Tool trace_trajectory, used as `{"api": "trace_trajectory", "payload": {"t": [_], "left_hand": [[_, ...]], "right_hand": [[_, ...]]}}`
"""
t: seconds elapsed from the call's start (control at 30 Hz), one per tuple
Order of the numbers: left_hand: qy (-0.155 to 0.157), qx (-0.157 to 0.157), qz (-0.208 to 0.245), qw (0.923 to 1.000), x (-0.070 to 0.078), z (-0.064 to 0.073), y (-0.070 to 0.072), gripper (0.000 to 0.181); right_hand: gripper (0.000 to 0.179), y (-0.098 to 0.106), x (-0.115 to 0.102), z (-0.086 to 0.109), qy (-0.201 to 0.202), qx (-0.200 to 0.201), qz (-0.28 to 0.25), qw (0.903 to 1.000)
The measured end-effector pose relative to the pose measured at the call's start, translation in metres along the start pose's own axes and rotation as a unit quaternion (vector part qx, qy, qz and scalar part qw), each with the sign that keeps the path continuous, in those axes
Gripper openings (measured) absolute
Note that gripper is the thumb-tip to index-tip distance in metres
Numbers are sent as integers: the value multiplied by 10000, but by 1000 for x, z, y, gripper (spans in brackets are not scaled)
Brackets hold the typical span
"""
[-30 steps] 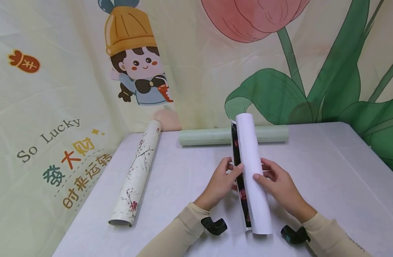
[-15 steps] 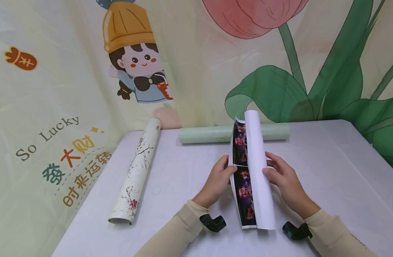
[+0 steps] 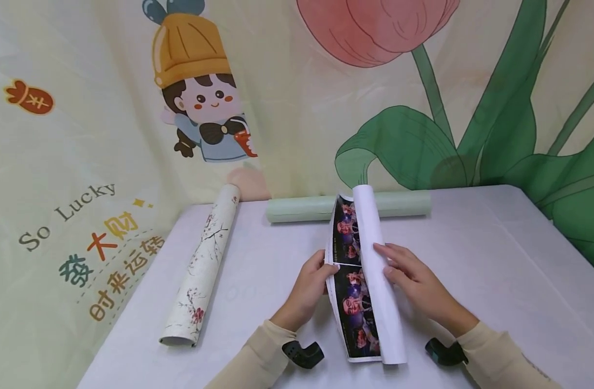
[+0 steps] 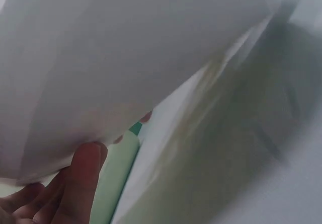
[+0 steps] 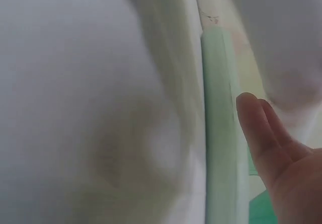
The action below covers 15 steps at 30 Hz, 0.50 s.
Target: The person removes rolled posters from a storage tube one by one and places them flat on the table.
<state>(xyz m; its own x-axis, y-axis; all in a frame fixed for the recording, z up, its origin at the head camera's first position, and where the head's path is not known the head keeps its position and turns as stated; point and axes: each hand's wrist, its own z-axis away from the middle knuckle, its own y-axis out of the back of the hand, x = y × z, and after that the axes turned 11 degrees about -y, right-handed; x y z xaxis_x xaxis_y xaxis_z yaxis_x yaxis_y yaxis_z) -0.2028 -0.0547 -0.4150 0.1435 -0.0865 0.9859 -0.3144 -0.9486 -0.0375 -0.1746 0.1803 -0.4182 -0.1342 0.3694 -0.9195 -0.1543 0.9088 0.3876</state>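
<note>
Head cam: we've got a part-unrolled paper roll point(image 3: 367, 283) b/w 4 & 5 o'clock, white outside, dark photo print showing on the flat strip. Our L hand point(image 3: 303, 289) pinches the strip's edge on the roll's 9 o'clock side, thumb on the print. Our R hand point(image 3: 423, 286) touches the rolled part from 3-4 o'clock, fingers fairly straight. Green tube point(image 3: 299, 209) lies crosswise on the white table point(image 3: 477, 259), past the roll's 12 o'clock end; flower-print tube point(image 3: 202, 267) at 8 o'clock, well apart from both hands. Curtain point(image 3: 287, 108) behind, w/ big tulip approx. 1 o'clock.

L wrist cam: we see blank paper from 9 to 1 o'clock, thumb at its lower edge abt 7-8; green tube nearby.

R wrist cam: our fingers at 4 o'clock, straight, close together; blurry white paper at 2, can't tell contact here. Green tube abt 3.
</note>
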Motion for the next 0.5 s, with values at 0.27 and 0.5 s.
{"api": "trace_trajectory", "payload": {"t": [0.27,0.5], "left_hand": [[27,51,110,9999,0,13,7,34],[39,143,53,9999,1,25,19,34]], "right_hand": [[54,-6,2,6,-514,4,-626,9967],[58,-11,3,8,-787,89,-567,9952]]}}
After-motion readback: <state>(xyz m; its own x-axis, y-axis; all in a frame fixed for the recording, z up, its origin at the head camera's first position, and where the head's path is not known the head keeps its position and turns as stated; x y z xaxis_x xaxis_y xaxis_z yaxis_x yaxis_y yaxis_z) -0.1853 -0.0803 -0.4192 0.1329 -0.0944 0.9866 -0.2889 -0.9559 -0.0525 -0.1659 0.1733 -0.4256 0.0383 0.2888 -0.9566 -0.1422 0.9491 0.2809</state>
